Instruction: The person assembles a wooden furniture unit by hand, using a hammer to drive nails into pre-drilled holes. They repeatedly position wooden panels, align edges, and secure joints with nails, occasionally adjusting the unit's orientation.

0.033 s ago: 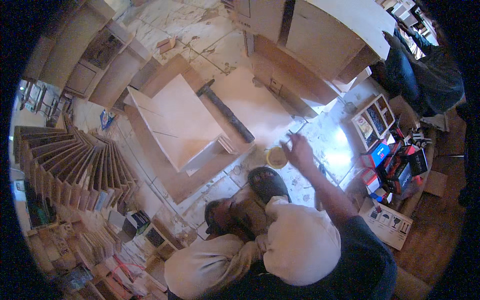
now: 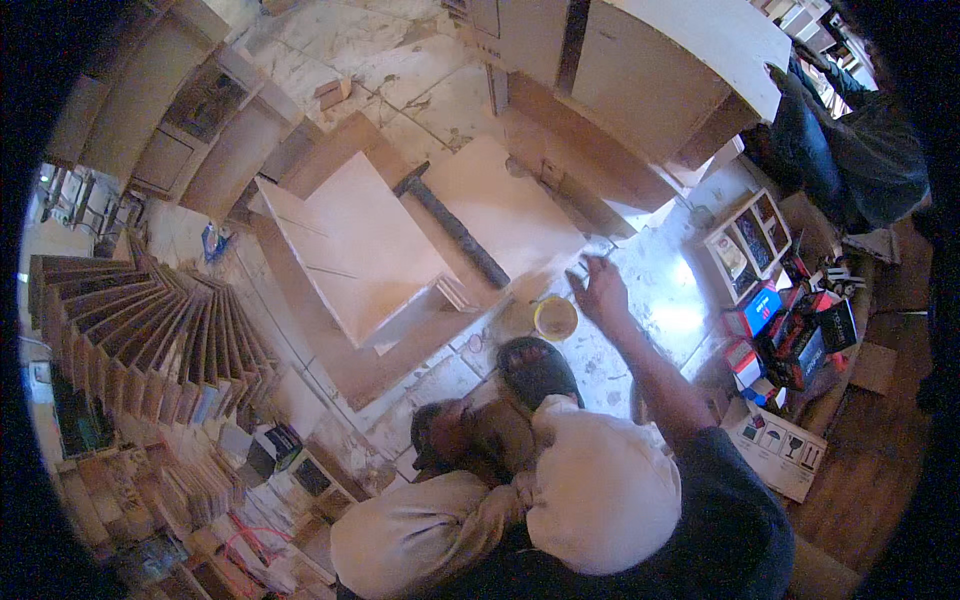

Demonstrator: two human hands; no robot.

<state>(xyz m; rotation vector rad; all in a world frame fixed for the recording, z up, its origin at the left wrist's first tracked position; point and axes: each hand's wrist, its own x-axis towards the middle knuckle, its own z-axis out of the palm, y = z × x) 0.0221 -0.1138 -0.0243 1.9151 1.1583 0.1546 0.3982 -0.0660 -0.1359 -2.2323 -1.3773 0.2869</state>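
Note:
My right hand [image 2: 603, 292] is held just beyond a small round yellow tub [image 2: 556, 318] on the tiled floor. Its fingers are bent together in a pinch; anything between them is too small to make out. Low between my knees, part of my left hand [image 2: 522, 487] seems to show, its fingers mostly hidden. In front of me a pale board assembly [image 2: 365, 240], with a flat panel and upright edges, rests on a brown board [image 2: 300, 335]. A long dark hammer [image 2: 455, 230] lies beside the assembly on a pale panel [image 2: 500, 195].
A row of thin boards [image 2: 150, 330] fans out at the left. Large cabinet carcasses [image 2: 640, 70] stand at the far right. Coloured boxes [image 2: 790, 330] and a divided tray [image 2: 748, 245] lie to my right. Another person [image 2: 850, 150] is at the upper right.
My right hand has shifted slightly up and to the right, away from the yellow tub. The hammer and boards have stayed in place.

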